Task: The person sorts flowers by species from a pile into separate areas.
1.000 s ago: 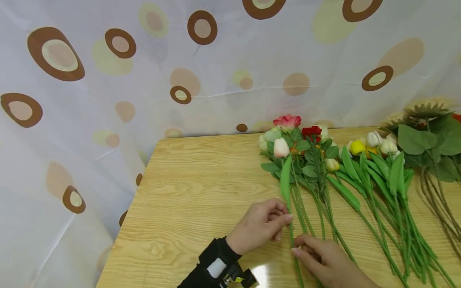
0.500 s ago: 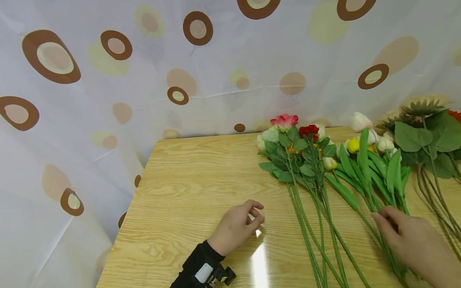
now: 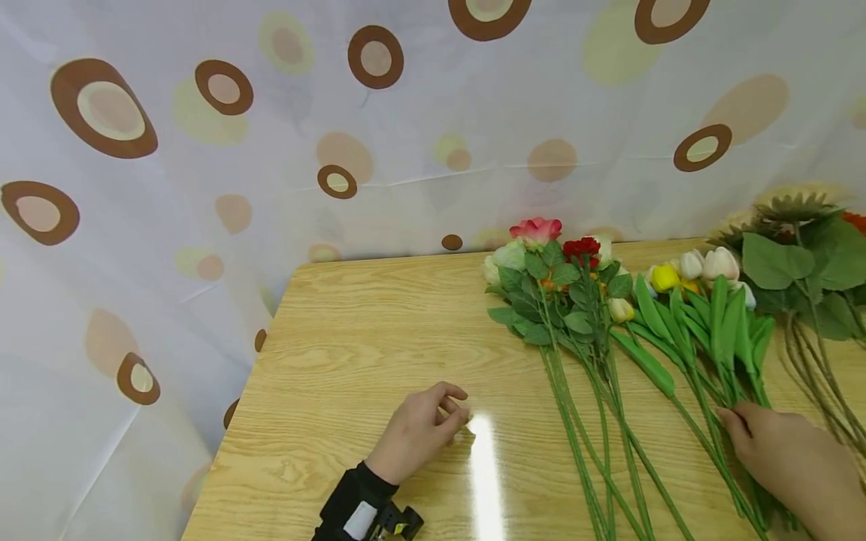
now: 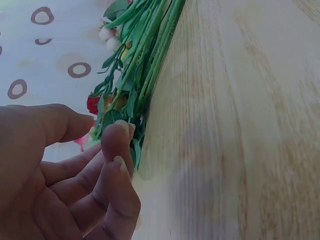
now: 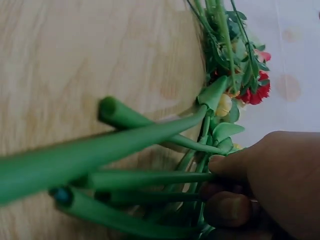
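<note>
My right hand (image 3: 788, 454) is over the bunch of artificial tulips (image 3: 731, 323) at the right of the table. In the right wrist view, its thumb and fingers pinch a green tulip stem (image 5: 150, 179) among several other stems. A pale pink-white tulip head (image 3: 721, 263) lies on top of the pile, beside a yellow one (image 3: 665, 277). Above the bare wood to the left, my left hand (image 3: 416, 432) has loosely curled fingers and holds nothing. In the left wrist view, the gap between its thumb and fingertips shows only background flowers.
A bunch of roses and a red carnation (image 3: 583, 249) lies left of the tulips, its long stems (image 3: 575, 436) running toward me. Large-leaved flowers (image 3: 778, 259) on brown stems lie at the far right. A patterned cloth (image 3: 433, 113) hangs behind the wooden table (image 3: 338, 353).
The pink-white tulip has gone from between both hands onto the tulip bunch at the right, carried by the right hand. My left hand has let go of it and drawn back left.
</note>
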{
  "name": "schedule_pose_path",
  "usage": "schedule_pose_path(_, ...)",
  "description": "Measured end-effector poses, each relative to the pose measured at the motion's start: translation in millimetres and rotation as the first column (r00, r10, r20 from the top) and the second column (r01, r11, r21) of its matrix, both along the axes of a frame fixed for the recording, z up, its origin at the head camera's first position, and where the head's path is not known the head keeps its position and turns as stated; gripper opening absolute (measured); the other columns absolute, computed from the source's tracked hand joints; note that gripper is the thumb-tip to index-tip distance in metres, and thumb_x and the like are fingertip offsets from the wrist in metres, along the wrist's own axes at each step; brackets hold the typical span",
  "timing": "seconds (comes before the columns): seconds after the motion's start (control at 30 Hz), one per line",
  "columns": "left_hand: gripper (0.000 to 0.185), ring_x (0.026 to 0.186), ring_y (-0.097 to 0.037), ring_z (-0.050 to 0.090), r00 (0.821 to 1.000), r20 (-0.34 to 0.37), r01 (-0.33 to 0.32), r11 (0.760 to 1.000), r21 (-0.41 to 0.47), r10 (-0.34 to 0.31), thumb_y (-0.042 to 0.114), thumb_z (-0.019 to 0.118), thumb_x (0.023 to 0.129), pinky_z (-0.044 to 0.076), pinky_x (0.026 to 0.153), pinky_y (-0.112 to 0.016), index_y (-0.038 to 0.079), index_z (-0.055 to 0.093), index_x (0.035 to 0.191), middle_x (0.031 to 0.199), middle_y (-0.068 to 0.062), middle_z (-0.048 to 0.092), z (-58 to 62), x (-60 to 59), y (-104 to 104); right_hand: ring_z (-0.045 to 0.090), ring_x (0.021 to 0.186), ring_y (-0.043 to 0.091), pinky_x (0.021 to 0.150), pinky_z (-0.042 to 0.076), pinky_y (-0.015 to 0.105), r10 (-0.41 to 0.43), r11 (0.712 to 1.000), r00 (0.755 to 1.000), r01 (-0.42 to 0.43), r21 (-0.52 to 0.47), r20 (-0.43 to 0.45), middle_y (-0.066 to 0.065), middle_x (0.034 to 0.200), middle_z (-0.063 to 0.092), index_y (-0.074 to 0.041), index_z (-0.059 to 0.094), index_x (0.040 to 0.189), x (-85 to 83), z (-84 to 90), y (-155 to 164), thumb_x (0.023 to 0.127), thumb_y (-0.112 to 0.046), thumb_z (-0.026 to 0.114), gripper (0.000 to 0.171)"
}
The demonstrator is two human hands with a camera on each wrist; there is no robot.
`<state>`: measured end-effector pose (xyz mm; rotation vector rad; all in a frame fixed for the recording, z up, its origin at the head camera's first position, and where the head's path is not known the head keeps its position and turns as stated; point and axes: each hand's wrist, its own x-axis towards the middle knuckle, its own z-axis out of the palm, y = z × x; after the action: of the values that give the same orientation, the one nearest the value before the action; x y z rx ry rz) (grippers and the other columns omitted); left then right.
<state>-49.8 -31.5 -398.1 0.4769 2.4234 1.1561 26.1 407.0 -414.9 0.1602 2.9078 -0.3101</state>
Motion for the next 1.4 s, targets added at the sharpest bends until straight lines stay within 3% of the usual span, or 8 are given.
schedule_pose_path(0.27,0.027,0.064,0.0,0.062,0.992,-0.063,0.102,0.991,-0.087,-0.107,0.028,0.063,0.099,0.048,0.058,-0.019,0.01,0.065,0.12,0.092,0.003,0.071,0.9,-5.4,17,0.041,0.04,0.015,0.043,0.032,0.032,-0.002,0.999,0.998,0.005,0.043,-0.07,0.0,0.049,0.043,-0.001,0.058,0.072,4.6,1.1,0,0.103,-0.022,0.054,0.037)
schedule_pose_path(0.37,0.036,0.081,-0.002,0.065,0.932,-0.213,0.236,0.938,-0.254,-0.292,0.032,0.069,0.095,0.049,0.067,-0.017,0.014,0.061,0.126,0.104,0.003,0.07,10.4,-14.7,35,0.035,0.039,0.015,0.043,0.028,0.029,-0.02,0.999,0.979,0.025,0.022,-0.202,0.0,0.048,0.037,-0.007,0.048,0.065,14.0,-0.2,-2,0.103,-0.025,0.055,0.043)
schedule_pose_path(0.43,0.051,0.1,-0.008,0.064,0.826,-0.326,0.321,0.86,-0.398,-0.459,0.038,0.074,0.09,0.051,0.079,-0.019,0.018,0.056,0.134,0.119,0.002,0.066,18.6,-22.1,51,0.031,0.04,0.015,0.044,0.024,0.027,-0.075,0.997,0.964,0.074,-0.013,-0.257,-0.001,0.049,0.031,-0.013,0.039,0.063,20.6,0.1,-4,0.105,-0.032,0.05,0.048)
schedule_pose_path(0.63,0.091,0.145,-0.019,0.034,0.385,-0.372,0.453,0.524,-0.721,-0.845,0.061,0.072,0.079,0.029,0.119,-0.032,0.033,0.03,0.155,0.158,0.002,0.035,28.3,-32.6,122,0.025,0.042,0.014,0.046,0.023,0.028,-0.238,0.969,0.937,0.212,-0.124,-0.257,0.001,0.052,0.028,-0.01,0.038,0.065,32.4,7.2,-4,0.109,-0.039,0.03,0.054)
schedule_pose_path(0.73,0.097,0.153,-0.019,0.019,0.234,-0.292,0.465,0.37,-0.804,-0.927,0.069,0.067,0.076,0.017,0.124,-0.035,0.039,0.021,0.157,0.164,0.005,0.022,22.2,-32.1,155,0.022,0.041,0.013,0.045,0.022,0.028,-0.26,0.963,0.918,0.225,-0.146,-0.301,0.001,0.051,0.026,-0.01,0.038,0.064,38.8,4.8,-4,0.109,-0.036,0.031,0.053)
schedule_pose_path(0.8,0.096,0.154,-0.018,0.016,0.178,-0.239,0.467,0.296,-0.833,-0.955,0.072,0.065,0.075,0.014,0.125,-0.037,0.04,0.023,0.155,0.164,0.007,0.022,16.5,-32.4,172,0.023,0.042,0.013,0.045,0.022,0.027,-0.272,0.96,0.918,0.239,-0.144,-0.29,0.001,0.052,0.026,-0.01,0.037,0.064,42.1,2.3,-4,0.11,-0.038,0.029,0.054)
schedule_pose_path(0.97,0.079,0.143,-0.008,0.033,0.18,-0.203,0.494,0.267,-0.827,-0.962,0.072,0.064,0.077,0.023,0.122,-0.038,0.038,0.04,0.144,0.146,0.011,0.041,5.9,-36.3,183,0.024,0.042,0.013,0.044,0.023,0.027,-0.272,0.961,0.922,0.242,-0.137,-0.276,0.001,0.053,0.029,-0.01,0.041,0.065,47.5,-4.1,-7,0.11,-0.038,0.029,0.054)
schedule_pose_path(1.4,0.051,0.127,-0.01,0.049,0.303,-0.438,0.475,0.532,-0.701,-0.847,0.056,0.066,0.09,0.033,0.117,-0.037,0.031,0.054,0.132,0.132,0.006,0.052,-14.8,-46.1,134,0.032,0.048,0.018,0.05,0.026,0.03,-0.341,0.935,0.933,0.323,-0.147,-0.113,0.003,0.057,0.034,-0.005,0.052,0.075,46.5,2.2,-15,0.109,-0.044,0.022,0.06)
